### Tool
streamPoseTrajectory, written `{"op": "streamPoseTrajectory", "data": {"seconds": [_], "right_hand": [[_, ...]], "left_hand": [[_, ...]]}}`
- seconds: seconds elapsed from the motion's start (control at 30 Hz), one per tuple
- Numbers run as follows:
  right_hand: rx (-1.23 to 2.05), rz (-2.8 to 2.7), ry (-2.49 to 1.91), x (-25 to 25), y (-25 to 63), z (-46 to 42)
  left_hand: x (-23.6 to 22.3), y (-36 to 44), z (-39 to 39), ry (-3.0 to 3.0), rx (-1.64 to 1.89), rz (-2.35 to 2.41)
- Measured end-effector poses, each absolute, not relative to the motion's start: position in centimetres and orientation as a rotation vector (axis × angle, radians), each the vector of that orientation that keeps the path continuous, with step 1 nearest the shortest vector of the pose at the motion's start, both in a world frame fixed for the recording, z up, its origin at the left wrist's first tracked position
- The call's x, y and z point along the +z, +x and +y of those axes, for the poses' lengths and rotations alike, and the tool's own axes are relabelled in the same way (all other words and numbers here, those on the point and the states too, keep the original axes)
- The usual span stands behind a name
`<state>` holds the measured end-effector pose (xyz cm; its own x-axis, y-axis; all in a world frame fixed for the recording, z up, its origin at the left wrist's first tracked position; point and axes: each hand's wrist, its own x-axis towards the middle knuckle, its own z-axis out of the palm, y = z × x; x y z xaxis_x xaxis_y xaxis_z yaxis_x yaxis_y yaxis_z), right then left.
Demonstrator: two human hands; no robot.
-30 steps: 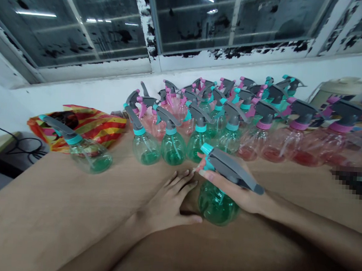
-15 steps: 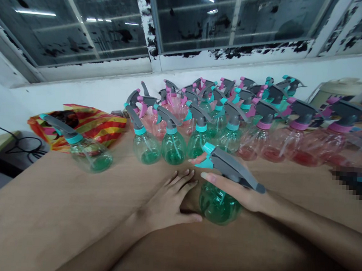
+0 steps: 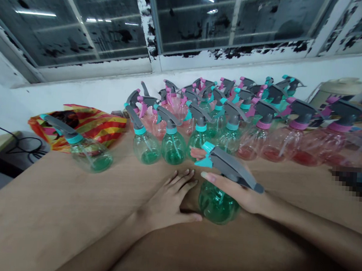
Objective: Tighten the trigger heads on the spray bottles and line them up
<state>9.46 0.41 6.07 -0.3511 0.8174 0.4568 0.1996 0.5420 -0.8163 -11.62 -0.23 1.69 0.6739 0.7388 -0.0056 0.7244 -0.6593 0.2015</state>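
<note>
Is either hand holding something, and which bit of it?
Yes! The right hand holds a green spray bottle just below its grey spray head. The left hand holds nothing.

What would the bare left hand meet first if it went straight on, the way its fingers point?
The left hand would likely meet the round green plastic spray bottle, turquoise-collared, third from left in the cluster's front row; the right hand overlaps there, so depth is unclear.

The spray bottle [image 3: 218, 205] looks glossy clear plastic, its trigger head [image 3: 232, 166] matt plastic, the table [image 3: 56, 209] smooth and wood-like.
</note>
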Motion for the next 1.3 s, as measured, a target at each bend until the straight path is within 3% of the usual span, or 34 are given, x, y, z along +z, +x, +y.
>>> {"op": "streamPoseTrajectory", "data": {"seconds": [0.4,1.3], "right_hand": [[0.979,-1.801,-0.758,6.31,9.24,0.5],[0.885,-1.825,-0.795,6.0,9.38,0.47]], "left_hand": [[1.47,-11.62,-0.21,2.692,0.121,1.195],[1.64,-11.52,-0.22,2.732,0.138,1.189]]}}
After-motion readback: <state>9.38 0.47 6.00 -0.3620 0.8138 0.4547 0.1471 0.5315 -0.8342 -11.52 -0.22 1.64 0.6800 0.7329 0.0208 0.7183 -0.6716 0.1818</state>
